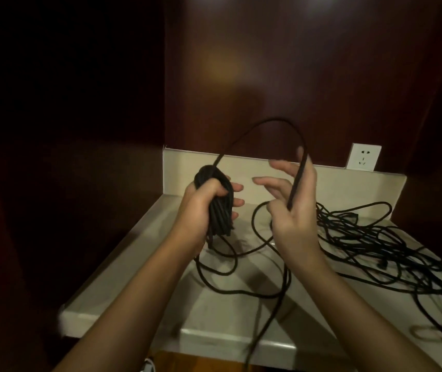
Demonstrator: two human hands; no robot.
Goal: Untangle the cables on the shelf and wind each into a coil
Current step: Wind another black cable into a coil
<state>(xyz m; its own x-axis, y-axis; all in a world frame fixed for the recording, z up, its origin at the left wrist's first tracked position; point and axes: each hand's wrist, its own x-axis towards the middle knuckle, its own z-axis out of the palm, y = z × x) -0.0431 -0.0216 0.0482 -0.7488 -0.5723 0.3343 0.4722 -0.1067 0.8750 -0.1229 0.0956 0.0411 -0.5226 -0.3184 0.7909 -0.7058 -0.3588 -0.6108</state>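
Observation:
My left hand point(203, 202) grips a thick black coil of cable point(218, 210) held upright above the pale shelf point(139, 253). From the coil's top a loose strand point(265, 122) arches up and over to my right hand point(292, 208), where it runs down between the thumb and the palm; the other fingers are spread and relaxed. Below both hands, slack black loops point(241, 269) lie on the shelf. A tangled heap of black cable point(380, 245) sits to the right, partly hidden behind my right wrist.
A white wall socket point(363, 156) sits above the shelf's raised back lip at the right. Dark wooden panels close in the back and left side. A strand point(254, 342) hangs over the shelf's front edge toward the wooden floor.

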